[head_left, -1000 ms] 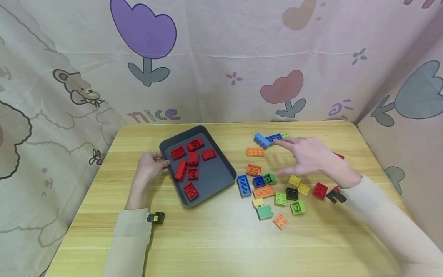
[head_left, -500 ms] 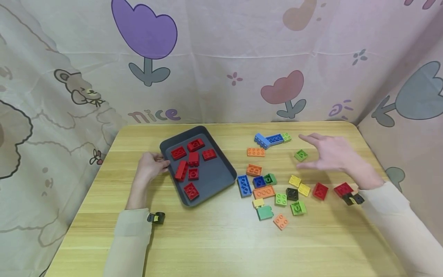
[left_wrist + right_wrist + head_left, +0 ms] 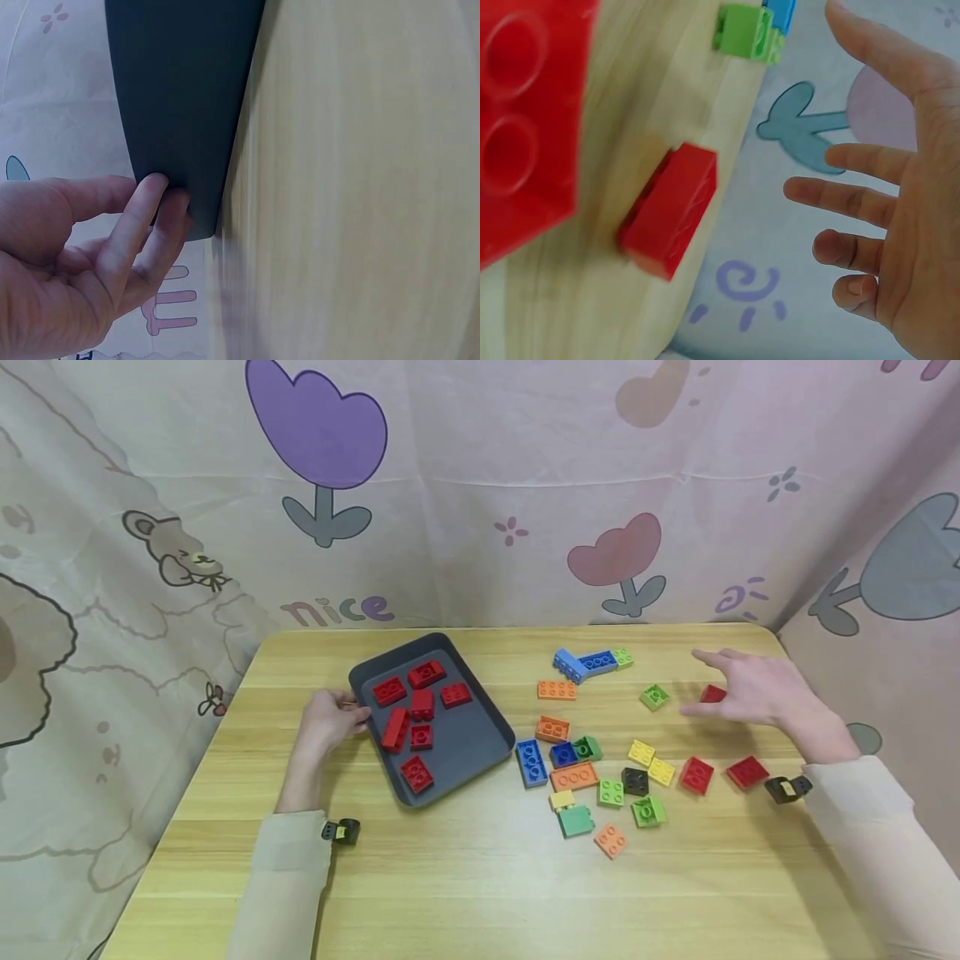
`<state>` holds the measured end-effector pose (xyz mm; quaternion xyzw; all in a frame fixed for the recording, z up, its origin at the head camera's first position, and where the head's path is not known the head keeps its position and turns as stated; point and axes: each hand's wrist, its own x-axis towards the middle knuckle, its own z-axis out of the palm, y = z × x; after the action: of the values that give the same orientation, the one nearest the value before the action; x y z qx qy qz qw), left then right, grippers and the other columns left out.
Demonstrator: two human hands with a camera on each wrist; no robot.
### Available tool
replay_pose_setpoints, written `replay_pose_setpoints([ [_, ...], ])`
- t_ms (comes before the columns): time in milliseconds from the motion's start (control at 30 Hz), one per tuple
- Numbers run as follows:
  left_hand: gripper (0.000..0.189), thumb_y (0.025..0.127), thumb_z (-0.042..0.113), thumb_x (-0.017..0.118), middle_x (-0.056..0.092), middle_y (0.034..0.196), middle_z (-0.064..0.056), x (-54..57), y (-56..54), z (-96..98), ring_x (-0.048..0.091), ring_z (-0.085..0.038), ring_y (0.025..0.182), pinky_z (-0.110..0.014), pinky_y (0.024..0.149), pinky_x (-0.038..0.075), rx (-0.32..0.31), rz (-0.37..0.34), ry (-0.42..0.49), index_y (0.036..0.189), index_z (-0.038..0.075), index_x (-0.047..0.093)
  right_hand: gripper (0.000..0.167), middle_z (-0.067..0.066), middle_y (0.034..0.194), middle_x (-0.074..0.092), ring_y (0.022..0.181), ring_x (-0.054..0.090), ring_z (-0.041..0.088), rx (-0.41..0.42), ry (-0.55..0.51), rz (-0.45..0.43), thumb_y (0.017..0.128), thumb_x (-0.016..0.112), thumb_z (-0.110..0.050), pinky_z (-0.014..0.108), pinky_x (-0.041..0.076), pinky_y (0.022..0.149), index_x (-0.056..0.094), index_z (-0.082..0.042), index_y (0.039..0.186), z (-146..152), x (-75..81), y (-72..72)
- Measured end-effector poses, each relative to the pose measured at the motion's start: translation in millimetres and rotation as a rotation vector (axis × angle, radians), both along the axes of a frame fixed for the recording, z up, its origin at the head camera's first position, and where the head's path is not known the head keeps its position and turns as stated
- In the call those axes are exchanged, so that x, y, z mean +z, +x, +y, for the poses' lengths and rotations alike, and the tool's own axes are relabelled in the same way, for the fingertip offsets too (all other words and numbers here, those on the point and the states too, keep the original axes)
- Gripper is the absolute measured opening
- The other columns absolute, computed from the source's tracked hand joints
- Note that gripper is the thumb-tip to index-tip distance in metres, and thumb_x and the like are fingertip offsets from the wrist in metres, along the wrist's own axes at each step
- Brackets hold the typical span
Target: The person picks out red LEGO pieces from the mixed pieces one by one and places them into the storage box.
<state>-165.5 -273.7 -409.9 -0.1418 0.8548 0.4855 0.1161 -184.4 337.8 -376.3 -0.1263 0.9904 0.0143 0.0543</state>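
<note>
My left hand (image 3: 326, 725) pinches the left edge of a dark grey tray (image 3: 468, 760); in the left wrist view thumb and fingertips meet at the tray's wall (image 3: 180, 97). Several red toy bricks (image 3: 422, 703) lie inside it. On the right, my right hand (image 3: 761, 692) hovers with spread fingers and holds nothing. A red brick (image 3: 713, 694) on the table is partly hidden behind that hand; the right wrist view shows this red brick (image 3: 671, 210) whole, apart from the fingers. Two more red bricks, one (image 3: 697, 775) left of the other (image 3: 747, 772), lie nearer me.
Loose blue, orange, green, yellow and black bricks spread between tray and right hand, among them a long blue brick (image 3: 531, 763) and a black brick (image 3: 635, 781). A lone green brick (image 3: 655, 697) lies left of the right hand. Patterned cloth (image 3: 450, 552) hangs behind the wooden table (image 3: 450, 893).
My right hand has moved rightward from over the blue and green bricks, uncovering the lone green brick, to near the far red brick. The left hand keeps its hold on the tray.
</note>
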Motion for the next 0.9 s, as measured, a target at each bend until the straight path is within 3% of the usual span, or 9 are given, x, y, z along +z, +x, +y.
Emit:
replay_pose_setpoints([
  [200, 0.049, 0.103, 0.005, 0.064, 0.063, 0.135, -0.039, 1.1, -0.3, -0.2, 0.071, -0.005, 0.079, -0.022, 0.077, 0.068, 0.002, -0.007, -0.002, 0.143, -0.02, 0.05, 0.114, 0.033, 0.153, 0.052, 0.127, 0.058, 0.058, -0.028, -0.01, -0.02, 0.077, 0.068, -0.087, 0.058, 0.061, 0.07, 0.046, -0.011, 0.159, 17, -10.3, -2.2],
  [333, 0.049, 0.103, 0.005, 0.064, 0.062, 0.136, -0.04, 1.2, -0.7, 0.4, 0.072, -0.006, 0.08, -0.022, 0.076, 0.067, 0.003, -0.004, -0.003, 0.142, -0.021, 0.05, 0.113, 0.033, 0.153, 0.051, 0.13, 0.055, 0.057, -0.052, -0.028, -0.042, 0.078, 0.071, -0.085, 0.06, 0.061, 0.069, 0.047, -0.009, 0.158, 27, -16.8, -3.1],
  [567, 0.05, 0.102, 0.005, 0.065, 0.062, 0.137, -0.04, 1.3, -1.3, -0.2, 0.073, -0.007, 0.081, -0.022, 0.076, 0.067, 0.001, -0.005, -0.008, 0.143, -0.02, 0.049, 0.11, 0.036, 0.15, 0.053, 0.126, 0.057, 0.059, -0.062, -0.03, -0.059, 0.077, 0.077, -0.079, 0.072, 0.059, 0.078, 0.05, -0.005, 0.154, 37, -25.7, -3.9],
  [900, 0.05, 0.102, 0.006, 0.065, 0.062, 0.137, -0.039, -0.2, -1.4, -1.1, 0.071, -0.002, 0.076, -0.021, 0.075, 0.067, -0.002, -0.011, -0.018, 0.143, -0.02, 0.05, 0.096, 0.031, 0.13, 0.069, 0.113, 0.066, 0.049, -0.083, -0.07, -0.088, 0.079, 0.081, -0.07, 0.066, 0.06, 0.079, 0.06, 0.0, 0.142, 45, -32.4, -2.7],
])
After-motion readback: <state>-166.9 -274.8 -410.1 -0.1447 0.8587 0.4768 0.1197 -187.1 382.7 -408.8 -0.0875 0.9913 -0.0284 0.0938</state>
